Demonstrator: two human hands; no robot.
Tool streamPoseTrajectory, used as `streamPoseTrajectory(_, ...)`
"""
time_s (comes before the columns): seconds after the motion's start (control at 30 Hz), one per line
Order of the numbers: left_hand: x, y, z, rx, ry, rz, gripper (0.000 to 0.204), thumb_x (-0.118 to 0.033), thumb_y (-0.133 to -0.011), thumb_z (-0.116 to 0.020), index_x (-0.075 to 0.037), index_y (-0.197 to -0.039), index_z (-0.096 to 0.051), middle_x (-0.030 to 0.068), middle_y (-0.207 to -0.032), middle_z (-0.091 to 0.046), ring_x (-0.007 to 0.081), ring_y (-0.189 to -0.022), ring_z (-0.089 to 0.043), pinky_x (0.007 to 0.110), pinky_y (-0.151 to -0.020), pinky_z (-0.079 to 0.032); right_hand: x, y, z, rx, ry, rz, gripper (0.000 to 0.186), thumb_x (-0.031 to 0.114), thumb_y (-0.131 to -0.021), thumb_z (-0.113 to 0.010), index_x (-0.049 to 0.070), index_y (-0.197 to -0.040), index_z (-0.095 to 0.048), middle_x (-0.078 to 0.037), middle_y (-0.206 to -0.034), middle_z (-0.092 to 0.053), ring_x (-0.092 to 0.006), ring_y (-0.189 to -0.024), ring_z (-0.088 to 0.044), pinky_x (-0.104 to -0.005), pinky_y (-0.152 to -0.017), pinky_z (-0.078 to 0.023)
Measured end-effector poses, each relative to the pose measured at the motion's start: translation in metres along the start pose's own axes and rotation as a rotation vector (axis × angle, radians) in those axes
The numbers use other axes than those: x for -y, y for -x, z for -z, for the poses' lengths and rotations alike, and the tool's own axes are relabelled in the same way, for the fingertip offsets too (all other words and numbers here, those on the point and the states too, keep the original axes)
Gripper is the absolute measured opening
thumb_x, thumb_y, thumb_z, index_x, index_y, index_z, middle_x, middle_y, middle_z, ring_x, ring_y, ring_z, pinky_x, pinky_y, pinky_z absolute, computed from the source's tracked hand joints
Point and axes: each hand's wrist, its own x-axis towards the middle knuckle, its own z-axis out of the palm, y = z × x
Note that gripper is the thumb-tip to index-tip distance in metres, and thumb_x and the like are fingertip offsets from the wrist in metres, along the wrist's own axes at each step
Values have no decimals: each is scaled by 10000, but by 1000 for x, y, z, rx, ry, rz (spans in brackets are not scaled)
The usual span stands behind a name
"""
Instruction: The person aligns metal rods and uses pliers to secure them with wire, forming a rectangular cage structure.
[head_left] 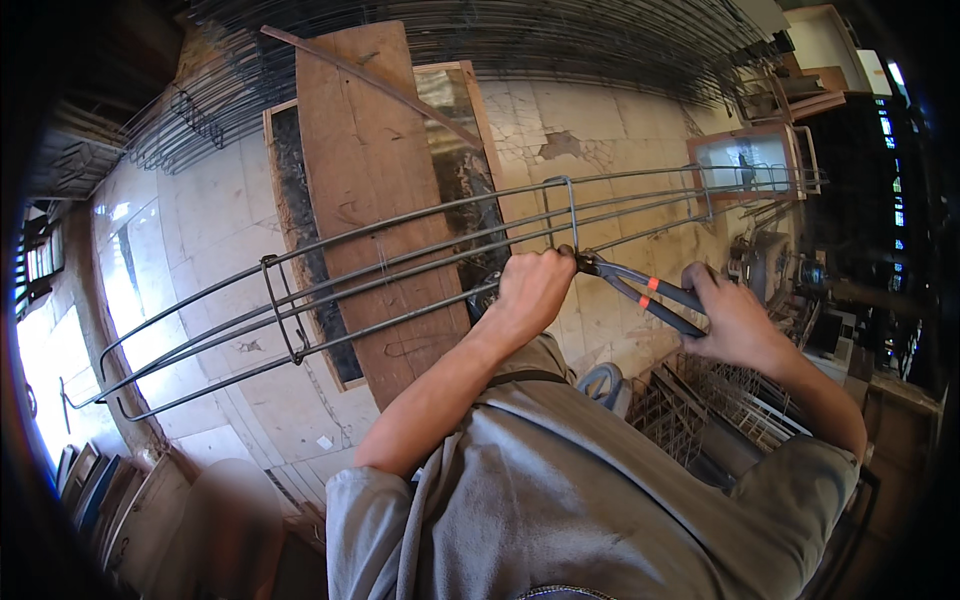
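A long rebar cage (pixel 445 208) of dark steel rods runs from the lower left to the upper right, with square hoops around the rods. My left hand (pixel 538 290) is closed at the lower corner of the middle hoop (pixel 573 212); its fingertips hide exactly which bar or wire they pinch. My right hand (pixel 738 318) grips the spread handles of dark pincers (pixel 676 293) with orange bands. The pincers' jaws meet the same hoop corner, right beside my left fingers. Another hoop (pixel 268 285) encircles the rods farther left.
Beneath the cage a wooden plank (pixel 350 150) lies across a framed dark panel (pixel 455 105) on the tiled surface. Bundled steel rods (pixel 560 45) line the far side. A glass-topped frame (pixel 740 160) sits far right; wire racks (pixel 665 420) stand near my right side.
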Motion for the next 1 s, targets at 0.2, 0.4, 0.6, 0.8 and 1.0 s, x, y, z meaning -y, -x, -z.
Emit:
streamPoseTrajectory(0.2,0,0,3,8,-13,23,107,-102,-788,-595,2,-813,-600,164,-606,-624,327,-578,-656,402,-502,-520,28,21,-7,-368,840,145,799,296,-675,-677,-21,-1359,-413,-128,-1142,-519,-245,-971,-521,-452,-849,-410)
streamPoseTrajectory(0.4,-2,0,2,5,-23,25,129,-116,-797,-597,1,-851,-606,162,-618,-630,322,-586,-660,399,-506,-524,18,21,-10,-416,886,254,768,371,-781,-648,-46,-1368,-379,-176,-1134,-521,-315,-897,-541,-438,-800,-451)
streamPoseTrajectory(0.6,-1,0,2,10,-23,11,111,-80,-784,-577,8,-847,-604,164,-626,-635,321,-594,-665,397,-512,-529,28,22,-9,-256,572,82,680,370,-853,-619,-48,-1340,-393,-235,-1122,-534,-388,-946,-574,-450,-805,-489)
streamPoseTrajectory(0.8,-1,1,3,4,-15,16,102,-61,-764,-585,6,-839,-602,166,-639,-640,321,-606,-667,389,-517,-530,42,17,13,-128,-16,-75,459,299,-893,-600,-49,-1181,-522,-203,-887,-606,-342,-750,-623,-396,-657,-508)
streamPoseTrajectory(1.0,-3,0,6,41,-18,11,106,-22,-753,-581,13,-853,-590,164,-681,-657,298,-639,-681,364,-527,-538,4,3,15,203,-664,-328,433,385,-985,-445,-25,-1006,-584,-105,-719,-602,-165,-515,-552,-291,-486,-458)
